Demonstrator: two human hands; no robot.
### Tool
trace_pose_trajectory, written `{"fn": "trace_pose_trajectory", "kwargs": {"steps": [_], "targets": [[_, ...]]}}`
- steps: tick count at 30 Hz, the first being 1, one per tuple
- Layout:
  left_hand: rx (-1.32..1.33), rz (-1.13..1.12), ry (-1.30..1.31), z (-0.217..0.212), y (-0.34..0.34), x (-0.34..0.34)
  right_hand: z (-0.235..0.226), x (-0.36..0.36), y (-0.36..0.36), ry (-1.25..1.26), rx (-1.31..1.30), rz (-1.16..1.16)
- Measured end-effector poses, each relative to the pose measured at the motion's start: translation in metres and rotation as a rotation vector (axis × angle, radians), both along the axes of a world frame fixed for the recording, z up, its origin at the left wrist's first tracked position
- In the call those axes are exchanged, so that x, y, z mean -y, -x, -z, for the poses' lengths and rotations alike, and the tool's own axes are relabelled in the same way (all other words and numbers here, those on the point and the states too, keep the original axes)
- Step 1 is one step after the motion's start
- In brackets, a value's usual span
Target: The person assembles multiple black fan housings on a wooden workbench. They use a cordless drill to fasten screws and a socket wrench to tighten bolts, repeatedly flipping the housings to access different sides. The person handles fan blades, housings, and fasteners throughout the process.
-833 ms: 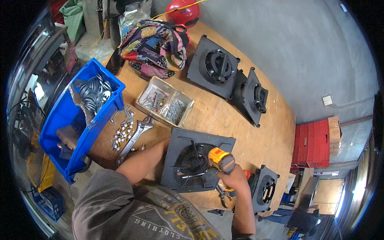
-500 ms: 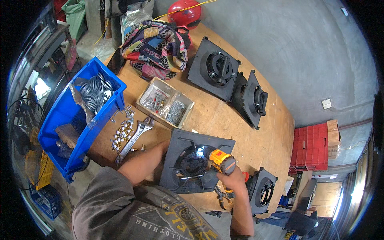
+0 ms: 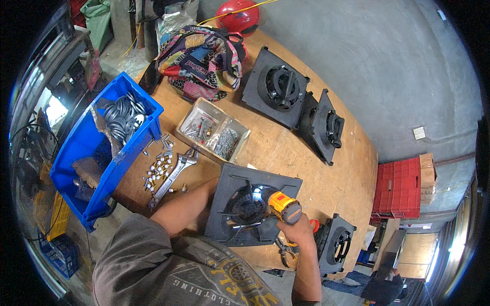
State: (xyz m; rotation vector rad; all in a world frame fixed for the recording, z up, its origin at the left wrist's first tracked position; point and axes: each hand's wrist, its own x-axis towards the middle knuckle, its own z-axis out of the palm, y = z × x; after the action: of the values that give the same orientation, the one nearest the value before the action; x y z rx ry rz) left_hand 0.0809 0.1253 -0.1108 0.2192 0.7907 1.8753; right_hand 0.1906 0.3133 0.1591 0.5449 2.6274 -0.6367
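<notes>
A yellow and black cordless drill is in my right hand, whose fingers wrap its grip. The drill's nose points into the round opening of a square black cast-iron stove body, where a bright spot of light shows. My left forearm runs up to the stove body's left side; the left hand is hidden behind it, so its fingers do not show. A slim metal rod lies across the lower part of the opening. Beside my right wrist are pliers with dark handles.
Left of the stove body lie an adjustable wrench and loose brass fittings. A divided box of screws and nuts and a blue bin of rings stand beyond. More black stove bodies sit at the right. Another person is at lower right.
The whole view has shifted slightly. The drill stays at the stove body's opening, and both arms keep nearly the same pose.
</notes>
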Motion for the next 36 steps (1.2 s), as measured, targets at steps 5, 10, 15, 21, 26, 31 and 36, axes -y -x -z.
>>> {"fn": "trace_pose_trajectory", "kwargs": {"steps": [5,10,15,21,26,31,36], "targets": [[0.01,-0.006,-0.014,0.0,0.0,0.0,0.004,-0.003,0.0,-0.04,-0.016,-0.022],[0.032,-0.014,-0.029,0.002,0.0,0.0,-0.003,-0.001,0.005,0.008,0.001,-0.017],[0.051,-0.025,-0.069,0.006,0.002,-0.001,-0.008,-0.001,0.007,-0.098,0.081,-0.057],[0.101,-0.05,-0.191,-0.033,0.036,0.001,-0.001,-0.019,0.011,0.018,0.062,-0.113],[0.339,-0.026,0.064,-0.081,0.04,0.024,-0.011,-0.027,0.032,-0.129,0.105,-0.374],[0.547,-0.033,-0.246,-0.083,0.026,0.007,-0.029,-0.02,0.064,-0.337,0.018,-0.852],[0.535,-0.004,-0.313,-0.069,0.006,-0.009,-0.04,-0.015,0.103,-0.434,0.22,-0.947]]}}
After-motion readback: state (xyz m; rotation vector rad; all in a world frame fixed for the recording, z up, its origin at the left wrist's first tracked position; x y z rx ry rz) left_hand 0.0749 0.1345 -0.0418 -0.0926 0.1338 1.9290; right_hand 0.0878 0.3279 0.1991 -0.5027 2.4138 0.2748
